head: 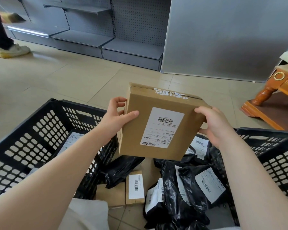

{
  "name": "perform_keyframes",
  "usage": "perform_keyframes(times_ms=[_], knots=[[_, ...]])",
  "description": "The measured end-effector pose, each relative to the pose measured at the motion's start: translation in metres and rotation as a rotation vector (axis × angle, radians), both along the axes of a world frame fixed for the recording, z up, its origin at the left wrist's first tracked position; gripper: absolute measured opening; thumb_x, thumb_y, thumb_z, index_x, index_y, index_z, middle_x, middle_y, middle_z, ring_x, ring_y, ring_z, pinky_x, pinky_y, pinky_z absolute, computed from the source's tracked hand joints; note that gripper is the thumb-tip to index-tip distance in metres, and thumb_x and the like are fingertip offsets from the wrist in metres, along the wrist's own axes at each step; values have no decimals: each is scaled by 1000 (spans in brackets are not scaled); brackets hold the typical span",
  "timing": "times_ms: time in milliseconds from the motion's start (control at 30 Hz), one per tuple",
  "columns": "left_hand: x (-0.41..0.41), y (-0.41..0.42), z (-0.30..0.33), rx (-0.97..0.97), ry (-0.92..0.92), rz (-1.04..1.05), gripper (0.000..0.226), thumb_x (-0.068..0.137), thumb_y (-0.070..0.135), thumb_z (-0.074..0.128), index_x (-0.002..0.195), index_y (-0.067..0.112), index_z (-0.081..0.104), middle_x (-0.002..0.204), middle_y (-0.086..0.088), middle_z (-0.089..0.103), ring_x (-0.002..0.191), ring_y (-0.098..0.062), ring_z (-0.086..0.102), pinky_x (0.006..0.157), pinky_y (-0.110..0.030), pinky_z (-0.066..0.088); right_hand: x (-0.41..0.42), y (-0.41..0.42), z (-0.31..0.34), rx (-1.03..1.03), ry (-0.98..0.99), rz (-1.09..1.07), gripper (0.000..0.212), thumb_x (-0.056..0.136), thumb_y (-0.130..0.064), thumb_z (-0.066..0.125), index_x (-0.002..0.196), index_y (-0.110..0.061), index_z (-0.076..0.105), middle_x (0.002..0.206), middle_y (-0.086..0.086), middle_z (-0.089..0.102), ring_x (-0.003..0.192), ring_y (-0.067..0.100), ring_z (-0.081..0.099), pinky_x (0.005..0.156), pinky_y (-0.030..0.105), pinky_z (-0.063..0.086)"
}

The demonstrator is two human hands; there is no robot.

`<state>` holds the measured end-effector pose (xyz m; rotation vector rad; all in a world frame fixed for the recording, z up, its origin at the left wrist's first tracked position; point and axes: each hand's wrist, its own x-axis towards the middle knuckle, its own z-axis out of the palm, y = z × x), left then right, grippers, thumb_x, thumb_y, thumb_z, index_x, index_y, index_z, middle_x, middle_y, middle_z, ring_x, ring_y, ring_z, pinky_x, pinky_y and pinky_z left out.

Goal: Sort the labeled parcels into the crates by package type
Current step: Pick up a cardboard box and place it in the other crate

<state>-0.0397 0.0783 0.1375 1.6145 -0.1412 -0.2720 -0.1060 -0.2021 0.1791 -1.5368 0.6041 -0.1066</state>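
Box [158,123] held up in air above pile [173,185], label side tilted toward face, likely so label and package type can be checked before sorting.
Left hand [116,117] grip: thumb on box front, fingers curled round left edge.
Right hand [213,123] grip: fingers clamp right edge, thumb beneath.
Left crate [40,138] left of box, labeled parcel inside.
Right crate [273,156] right of box.
Pile below box: black bags, small cartons, on floor between crates.
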Motion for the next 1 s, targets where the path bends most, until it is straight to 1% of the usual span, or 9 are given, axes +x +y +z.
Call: perform_keyframes(times_ms=[133,200,333,467,567,633,767,867,1000], knots=[[0,0,-3,72,-1,-30,81,59,49,86,123,42,37,140,9,47,124,-12,53,96,-36,52,0,-1,-1,14,23,25,59,75,-31,65,129,-10,54,111,2,57,106,21,55,96,54,48],[1,-1,-3,76,16,-16,81,62,46,84,127,38,37,135,9,55,119,-12,58,95,-36,53,1,-3,-4,23,33,28,59,73,-33,64,127,-12,56,110,2,57,106,21,55,97,57,47],[2,-3,1,62,61,53,72,77,48,79,135,30,41,127,9,61,107,-10,66,84,-30,54,4,-4,-11,0,43,38,31,90,-29,63,119,-17,59,108,1,65,101,20,61,100,53,49],[7,1,2,19,221,176,72,75,63,73,131,24,51,117,0,69,99,-18,71,85,-43,59,7,-3,-14,-9,22,97,37,92,-30,64,126,-16,58,116,1,68,104,19,65,95,41,53],[7,5,3,77,248,187,80,64,72,73,126,25,57,112,-1,72,96,-19,72,87,-45,58,7,-3,-15,-139,14,129,55,89,-42,67,138,-22,50,135,-3,58,117,13,57,103,37,45],[6,6,4,126,218,178,66,72,66,73,123,27,60,111,2,71,95,-18,72,87,-44,59,5,-2,-13,-309,1,179,68,90,-51,65,148,-28,39,149,-5,44,128,11,45,102,31,35],[2,4,8,281,72,25,54,80,57,73,125,32,60,115,11,68,97,-10,70,87,-36,57,-1,3,-11,-603,38,458,90,79,-60,71,153,-37,26,161,-9,27,147,16,28,110,37,29],[0,3,11,508,-105,-192,55,78,58,72,128,43,55,120,14,60,106,-3,60,84,-24,49,-4,9,-14,-515,147,670,108,68,-57,78,156,-39,18,163,-5,24,148,16,25,113,38,28],[-4,-7,9,738,-239,-389,74,60,80,70,127,60,45,129,11,53,123,-10,48,103,-34,41,-3,15,-20,-391,171,772,130,49,-61,90,154,-42,16,158,-2,32,144,14,32,117,39,31]])
